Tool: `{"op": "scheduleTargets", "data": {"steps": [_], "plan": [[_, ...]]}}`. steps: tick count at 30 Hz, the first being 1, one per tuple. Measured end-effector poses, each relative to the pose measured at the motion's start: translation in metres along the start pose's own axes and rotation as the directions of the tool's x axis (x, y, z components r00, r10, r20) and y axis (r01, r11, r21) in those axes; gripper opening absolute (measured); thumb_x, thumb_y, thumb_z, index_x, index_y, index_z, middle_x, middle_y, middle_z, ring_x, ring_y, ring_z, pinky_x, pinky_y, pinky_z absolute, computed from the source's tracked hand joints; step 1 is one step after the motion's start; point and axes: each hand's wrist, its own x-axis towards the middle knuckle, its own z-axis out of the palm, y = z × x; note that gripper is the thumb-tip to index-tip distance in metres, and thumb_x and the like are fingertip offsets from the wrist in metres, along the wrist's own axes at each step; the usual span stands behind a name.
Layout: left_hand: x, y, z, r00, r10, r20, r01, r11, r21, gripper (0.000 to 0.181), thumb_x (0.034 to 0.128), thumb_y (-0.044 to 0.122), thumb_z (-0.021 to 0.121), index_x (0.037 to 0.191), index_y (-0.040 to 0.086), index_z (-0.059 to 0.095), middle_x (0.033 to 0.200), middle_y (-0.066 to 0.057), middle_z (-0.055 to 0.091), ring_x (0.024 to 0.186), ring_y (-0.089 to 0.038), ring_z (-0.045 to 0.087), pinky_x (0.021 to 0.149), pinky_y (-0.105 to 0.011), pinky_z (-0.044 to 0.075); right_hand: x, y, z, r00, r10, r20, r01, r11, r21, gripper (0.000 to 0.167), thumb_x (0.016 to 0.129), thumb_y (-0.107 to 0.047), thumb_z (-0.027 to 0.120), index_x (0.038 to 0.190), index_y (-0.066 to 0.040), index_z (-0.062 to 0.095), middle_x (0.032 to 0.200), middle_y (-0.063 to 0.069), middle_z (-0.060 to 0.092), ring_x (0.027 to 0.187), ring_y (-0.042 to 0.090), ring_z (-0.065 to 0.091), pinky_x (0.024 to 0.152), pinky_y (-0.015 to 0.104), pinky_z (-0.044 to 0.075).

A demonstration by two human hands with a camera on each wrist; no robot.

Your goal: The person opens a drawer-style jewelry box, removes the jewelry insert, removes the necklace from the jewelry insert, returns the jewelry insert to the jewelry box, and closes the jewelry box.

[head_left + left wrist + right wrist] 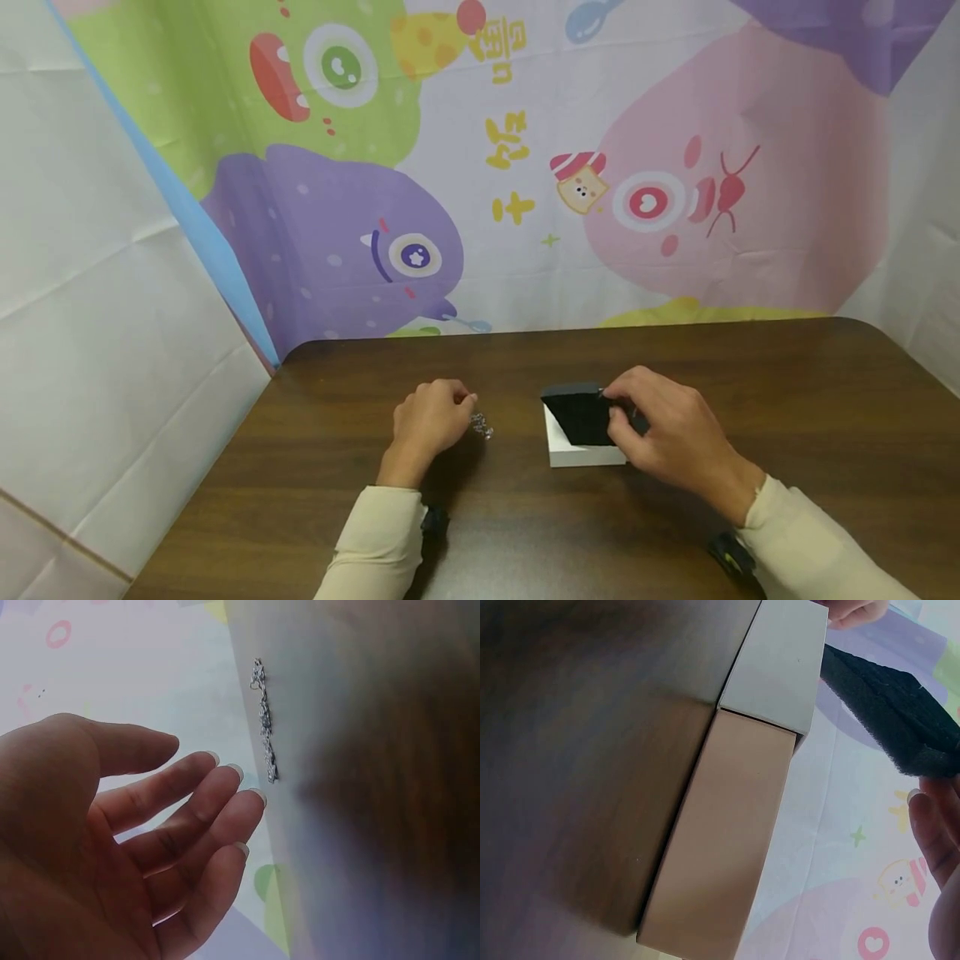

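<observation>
The brown table (510,517) is running back to a far edge with rounded corners, where the cartoon backdrop (540,275) is hanging just behind. The white box (585,457) is sitting well in from that far edge and from the slanting left edge, and wood is stretching between it and my left hand (431,421). The silver chain (482,425) is lying on that strip, just beside my left fingertips and nearer to them than to the box. More wood is spreading to the right of my right hand (671,425). The black pad (581,417) is slanting over the box and hiding most of its top, while the near wall is showing; I can't tell whether the two are touching.

My hands are working well apart. With the right I'm pinching the pad by its right side, the forearm reaching in from the lower right. My left is hanging relaxed, its fingers bending loosely and its thumb standing away from them; I can't tell whether any tip is touching the chain. Cream sleeves (817,533) are covering both forearms.
</observation>
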Motion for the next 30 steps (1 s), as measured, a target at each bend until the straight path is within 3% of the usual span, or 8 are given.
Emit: {"op": "scheduleTargets", "data": {"steps": [12,19,30], "plan": [[-0.004,0.013,0.002,0.997,0.08,-0.015,-0.079,0.997,0.023,0.02,0.0968,0.037,0.064,0.1,0.023,0.078,0.097,0.001,0.074,0.085,-0.03,0.07,0.066,-0.049,0.049,0.0,0.0,0.0,1.0,-0.003,0.003,0.003,1.0,0.004,0.018,0.084,-0.016,0.053,0.091,-0.007,0.067,0.089,-0.002,0.065,0.068,0.009,0.057,0.058,0.028,0.048],[-0.005,0.017,0.005,0.993,0.12,-0.013,-0.12,0.993,0.02,0.019,0.0962,0.038,0.064,0.097,0.025,0.078,0.091,0.007,0.073,0.08,-0.023,0.069,0.066,-0.046,0.049,0.0,0.001,-0.001,1.0,0.0,0.006,0.0,1.0,0.005,0.018,0.085,-0.016,0.052,0.091,-0.007,0.067,0.09,-0.002,0.065,0.068,0.008,0.057,0.058,0.027,0.047],[-0.008,0.019,0.007,0.986,0.166,0.031,-0.167,0.985,0.032,0.021,0.0942,0.041,0.066,0.1,0.025,0.078,0.09,0.011,0.072,0.08,-0.02,0.068,0.065,-0.044,0.049,0.001,0.001,-0.001,1.0,-0.005,0.003,0.005,1.0,0.007,0.018,0.085,-0.015,0.053,0.091,-0.007,0.067,0.089,-0.002,0.065,0.067,0.008,0.056,0.058,0.027,0.047]]}}
